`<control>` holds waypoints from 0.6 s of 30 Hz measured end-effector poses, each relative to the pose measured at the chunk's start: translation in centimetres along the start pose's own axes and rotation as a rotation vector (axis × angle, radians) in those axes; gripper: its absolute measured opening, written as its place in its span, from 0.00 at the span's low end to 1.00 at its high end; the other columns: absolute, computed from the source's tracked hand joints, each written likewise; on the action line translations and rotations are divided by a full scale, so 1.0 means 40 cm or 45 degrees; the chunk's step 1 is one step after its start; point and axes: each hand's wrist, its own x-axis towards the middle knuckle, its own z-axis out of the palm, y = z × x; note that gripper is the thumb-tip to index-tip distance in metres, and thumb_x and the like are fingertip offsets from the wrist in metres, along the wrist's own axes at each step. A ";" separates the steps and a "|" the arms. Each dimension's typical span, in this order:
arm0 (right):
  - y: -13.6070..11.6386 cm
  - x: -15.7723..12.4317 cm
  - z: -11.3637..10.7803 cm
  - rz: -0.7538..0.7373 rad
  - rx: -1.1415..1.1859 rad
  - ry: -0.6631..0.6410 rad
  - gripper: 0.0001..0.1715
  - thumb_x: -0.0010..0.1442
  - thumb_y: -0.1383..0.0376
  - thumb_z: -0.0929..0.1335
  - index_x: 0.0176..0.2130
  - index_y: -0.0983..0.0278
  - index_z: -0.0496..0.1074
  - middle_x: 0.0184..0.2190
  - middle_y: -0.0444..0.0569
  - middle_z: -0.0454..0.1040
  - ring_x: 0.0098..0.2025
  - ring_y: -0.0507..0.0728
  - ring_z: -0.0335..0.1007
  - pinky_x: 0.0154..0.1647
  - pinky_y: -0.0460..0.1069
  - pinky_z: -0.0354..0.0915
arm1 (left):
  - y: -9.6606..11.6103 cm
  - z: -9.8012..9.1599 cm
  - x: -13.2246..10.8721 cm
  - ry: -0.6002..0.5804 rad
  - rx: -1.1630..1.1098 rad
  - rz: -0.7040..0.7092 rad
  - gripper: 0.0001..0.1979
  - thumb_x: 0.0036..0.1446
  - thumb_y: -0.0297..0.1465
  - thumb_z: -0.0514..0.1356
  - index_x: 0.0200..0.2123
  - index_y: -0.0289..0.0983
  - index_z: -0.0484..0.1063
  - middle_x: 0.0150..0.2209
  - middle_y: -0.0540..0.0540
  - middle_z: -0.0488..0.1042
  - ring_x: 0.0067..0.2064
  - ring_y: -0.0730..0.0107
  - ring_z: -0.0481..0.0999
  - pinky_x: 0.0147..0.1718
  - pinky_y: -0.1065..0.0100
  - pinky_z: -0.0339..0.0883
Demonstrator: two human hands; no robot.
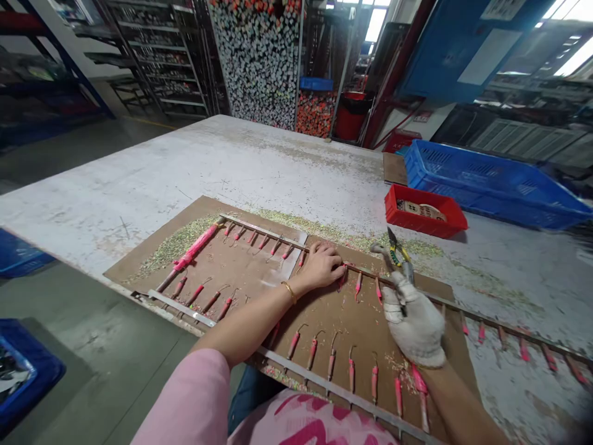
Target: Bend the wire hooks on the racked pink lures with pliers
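Pink sleeve (185,402), left hand (322,267) spread, right hand (412,321) gripping pliers (396,252), hooked pink rods (312,353)

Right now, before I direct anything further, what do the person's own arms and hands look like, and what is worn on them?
The left hand is bare, with a thin gold bangle at the wrist and a pale pink sleeve ending above the elbow. The right hand wears an off-white knit work glove, greyed at the fingers; that forearm shows no sleeve.

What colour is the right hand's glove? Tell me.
The knit cotton work glove on the right hand is dirty off-white; head view.
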 end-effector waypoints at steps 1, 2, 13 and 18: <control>0.000 0.001 0.001 -0.049 -0.030 -0.069 0.24 0.71 0.59 0.63 0.59 0.61 0.78 0.25 0.47 0.78 0.26 0.54 0.69 0.33 0.49 0.59 | 0.000 0.000 0.000 0.001 -0.003 -0.008 0.15 0.71 0.40 0.56 0.40 0.41 0.81 0.45 0.46 0.79 0.53 0.59 0.72 0.65 0.49 0.50; -0.001 0.002 0.002 -0.101 -0.052 -0.143 0.23 0.71 0.60 0.63 0.58 0.59 0.79 0.22 0.45 0.75 0.23 0.54 0.65 0.31 0.49 0.58 | -0.001 0.000 0.000 -0.003 -0.005 -0.012 0.15 0.70 0.40 0.56 0.40 0.41 0.81 0.45 0.46 0.79 0.53 0.59 0.73 0.65 0.48 0.50; 0.003 0.008 -0.002 -0.128 -0.064 -0.221 0.24 0.71 0.61 0.62 0.58 0.57 0.79 0.20 0.44 0.74 0.22 0.53 0.63 0.29 0.49 0.55 | -0.002 0.001 0.000 0.004 -0.011 -0.007 0.15 0.70 0.40 0.57 0.41 0.41 0.82 0.45 0.45 0.79 0.53 0.59 0.72 0.65 0.49 0.50; -0.001 0.011 -0.014 0.086 -0.022 0.073 0.26 0.71 0.56 0.64 0.60 0.64 0.77 0.31 0.51 0.81 0.29 0.55 0.71 0.35 0.49 0.61 | -0.004 0.003 -0.002 0.001 0.010 0.024 0.16 0.70 0.41 0.55 0.39 0.41 0.81 0.45 0.45 0.78 0.52 0.59 0.72 0.65 0.49 0.50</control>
